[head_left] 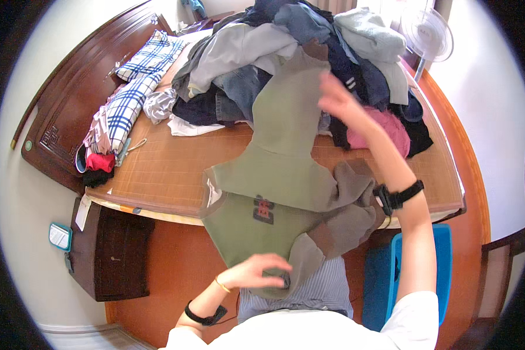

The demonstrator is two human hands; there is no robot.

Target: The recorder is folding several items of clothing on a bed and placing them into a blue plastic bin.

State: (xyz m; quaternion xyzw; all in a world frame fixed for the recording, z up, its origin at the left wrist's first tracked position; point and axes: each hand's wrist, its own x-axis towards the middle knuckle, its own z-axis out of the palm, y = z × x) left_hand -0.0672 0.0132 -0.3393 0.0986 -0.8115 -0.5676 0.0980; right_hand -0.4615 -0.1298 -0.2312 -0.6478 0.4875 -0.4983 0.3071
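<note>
A green-grey sweatshirt (283, 125) with brown-grey sleeves and a dark and red chest print lies partly folded over the bed's near edge. Its far end reaches up onto the clothes pile, and its near part hangs down toward my lap. My left hand (256, 273) rests at the near part of the sweatshirt, fingers and thumb apart. Beside the garment's far right edge is my right hand (339, 100), slightly blurred, with fingers apart and nothing visible in them. Bunched sleeve fabric (356, 184) lies below my right forearm.
A large heap of clothes (239, 52) covers the far part of the bed (151, 175). Plaid bedding (125, 111) lies by the dark headboard (70, 99). A blue plastic bin (379, 280) stands at right, a nightstand (119, 254) at left, a fan (427, 35) behind.
</note>
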